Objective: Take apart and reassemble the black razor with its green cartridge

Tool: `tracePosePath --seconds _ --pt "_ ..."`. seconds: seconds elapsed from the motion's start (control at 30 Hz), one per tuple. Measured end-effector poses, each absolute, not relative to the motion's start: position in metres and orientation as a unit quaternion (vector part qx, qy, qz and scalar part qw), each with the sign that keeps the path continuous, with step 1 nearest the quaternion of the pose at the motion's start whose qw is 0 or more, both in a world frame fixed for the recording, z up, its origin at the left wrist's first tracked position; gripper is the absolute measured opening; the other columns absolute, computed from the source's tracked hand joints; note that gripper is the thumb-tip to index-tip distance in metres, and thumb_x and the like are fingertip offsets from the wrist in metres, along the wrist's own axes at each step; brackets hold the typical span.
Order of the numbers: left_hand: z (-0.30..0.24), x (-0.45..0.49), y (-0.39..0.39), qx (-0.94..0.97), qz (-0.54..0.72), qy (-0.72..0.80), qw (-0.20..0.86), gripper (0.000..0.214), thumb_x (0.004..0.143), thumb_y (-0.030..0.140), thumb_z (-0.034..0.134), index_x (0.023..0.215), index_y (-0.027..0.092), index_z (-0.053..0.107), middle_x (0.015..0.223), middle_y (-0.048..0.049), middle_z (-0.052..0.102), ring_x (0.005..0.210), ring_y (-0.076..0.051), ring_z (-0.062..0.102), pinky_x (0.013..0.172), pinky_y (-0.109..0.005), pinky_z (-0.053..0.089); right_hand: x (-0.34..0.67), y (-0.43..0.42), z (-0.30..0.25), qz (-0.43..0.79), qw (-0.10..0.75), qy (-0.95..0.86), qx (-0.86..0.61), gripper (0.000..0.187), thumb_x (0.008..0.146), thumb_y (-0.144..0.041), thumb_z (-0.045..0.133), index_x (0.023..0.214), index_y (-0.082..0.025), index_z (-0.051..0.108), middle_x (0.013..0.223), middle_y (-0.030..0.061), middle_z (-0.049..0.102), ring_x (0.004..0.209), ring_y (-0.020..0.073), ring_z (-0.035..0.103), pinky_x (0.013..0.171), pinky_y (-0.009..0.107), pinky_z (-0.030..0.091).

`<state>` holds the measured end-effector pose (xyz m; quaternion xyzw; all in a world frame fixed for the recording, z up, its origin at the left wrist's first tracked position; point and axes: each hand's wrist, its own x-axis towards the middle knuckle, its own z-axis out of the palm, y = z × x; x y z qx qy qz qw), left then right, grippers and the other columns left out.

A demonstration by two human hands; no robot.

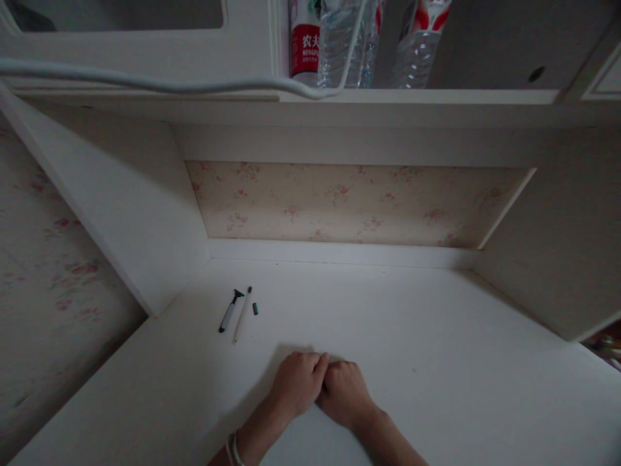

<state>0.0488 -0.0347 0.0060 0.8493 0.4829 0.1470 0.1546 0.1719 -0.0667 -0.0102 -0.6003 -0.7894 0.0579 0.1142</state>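
My left hand (297,382) and my right hand (345,391) rest side by side on the white desk (436,349), knuckles touching, both curled into loose fists. Nothing shows inside either fist. To the upper left of my left hand lie three small things: a razor handle with a grey grip and dark head (229,310), a thin pale stick with a dark tip (241,315), and a tiny dark cap (255,309). None of them touches my hands. A bracelet circles my left wrist (234,449).
The desk sits in a recess with white side panels (121,207) and a floral back wall (339,204). A shelf above carries water bottles (349,42) and a red-labelled bottle (304,39). A pale cable (145,81) runs along the shelf's edge.
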Motion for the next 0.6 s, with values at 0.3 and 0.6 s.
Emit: tracePosePath --seconds 0.3,0.6 --pt "0.020 0.008 0.000 0.748 0.227 0.620 0.065 0.045 0.094 0.042 0.031 0.064 0.020 0.056 0.064 -0.0039 0.066 0.060 -0.017 0.061 0.056 -0.026 0.031 0.172 -0.062 -0.008 0.033 0.166 -0.774 -0.610 0.047 0.094 -0.034 0.040 0.058 -0.023 0.067 0.060 -0.0005 0.070 0.054 0.0140 0.063 0.051 0.024 0.030" --pt "0.037 -0.090 0.067 0.643 0.150 0.750 0.044 0.033 0.086 0.049 0.036 0.083 0.023 0.057 0.084 -0.0072 0.068 0.080 -0.028 0.064 0.063 -0.032 0.041 0.171 -0.058 -0.012 0.022 0.186 -0.761 -0.621 0.050 0.095 -0.039 0.040 0.055 -0.025 0.066 0.056 -0.0034 0.067 0.052 0.0131 0.062 0.048 0.024 0.028"
